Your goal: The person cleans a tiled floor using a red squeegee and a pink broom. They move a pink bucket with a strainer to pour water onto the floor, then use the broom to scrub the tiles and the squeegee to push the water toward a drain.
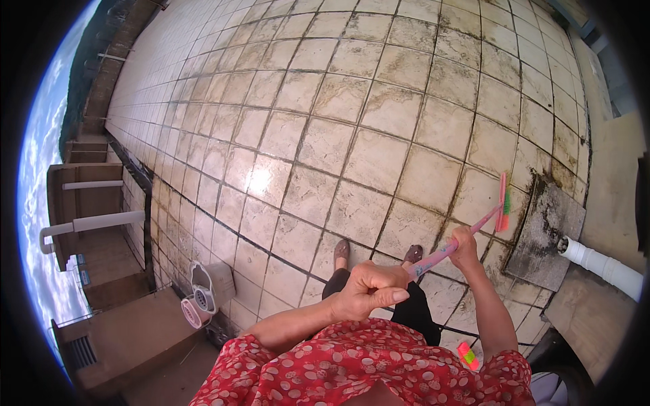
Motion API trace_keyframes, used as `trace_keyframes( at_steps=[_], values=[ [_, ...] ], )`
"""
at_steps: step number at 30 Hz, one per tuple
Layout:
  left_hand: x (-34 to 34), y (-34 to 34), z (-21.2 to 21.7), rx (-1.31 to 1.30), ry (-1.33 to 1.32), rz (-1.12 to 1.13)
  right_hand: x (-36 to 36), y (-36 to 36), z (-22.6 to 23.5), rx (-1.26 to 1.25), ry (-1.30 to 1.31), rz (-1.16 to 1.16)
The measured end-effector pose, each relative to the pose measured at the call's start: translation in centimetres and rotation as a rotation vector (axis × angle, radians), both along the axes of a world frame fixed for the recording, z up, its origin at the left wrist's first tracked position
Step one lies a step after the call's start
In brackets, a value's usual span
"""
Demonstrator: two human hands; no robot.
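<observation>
A long-handled floor brush (434, 258) with a pink patterned handle slants across my front toward the right. My left hand (376, 291) is closed round the handle's near end, its thumb lying along the fist. Farther down the handle, my right hand (464, 247) grips it with wrapped fingers. The brush head (503, 203) is pink with green and orange bristles and is by the tiles at the right, near a stained grey slab. Whether the bristles press on the floor, I cannot tell.
Pale square tiles (352, 152) with dark joints and stains spread ahead. A light mop bucket (215, 284) stands at left, beside a pink pail (195, 314). The grey slab (545, 227) lies below a white pipe (602, 267). An orange-and-yellow object (467, 355) is near my right elbow.
</observation>
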State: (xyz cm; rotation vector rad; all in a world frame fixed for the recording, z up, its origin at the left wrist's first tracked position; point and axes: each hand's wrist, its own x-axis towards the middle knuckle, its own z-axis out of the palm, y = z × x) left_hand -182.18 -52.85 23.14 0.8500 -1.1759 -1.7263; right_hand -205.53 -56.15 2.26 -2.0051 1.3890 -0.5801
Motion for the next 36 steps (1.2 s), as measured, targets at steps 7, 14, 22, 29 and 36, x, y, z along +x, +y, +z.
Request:
trace_keyframes(
  at_steps=[7, 14, 22, 29, 36],
  values=[
    [1.8, -3.8, 12.6, -0.147, -0.492, 0.303, 17.0, -5.5, 3.8, 0.075, -0.595, 0.112],
    [-0.3, -4.4, 16.3, -0.592, -0.459, -0.125, 18.3, -12.3, 10.6, -0.253, -0.657, 0.24],
    [0.2, -13.1, 2.7, -0.02, 0.151, 0.012, -1.4, -13.2, 3.8, -0.109, 0.123, -0.062],
    [7.2, -19.9, 0.0, 0.086, -0.076, 0.284, 8.5, -19.5, -1.8, 0.145, -0.01, 0.022],
    [10.1, -24.7, 11.5, -0.446, -0.633, 0.186, 30.7, -33.0, 2.5, -0.101, -0.551, 0.373]
  ],
)
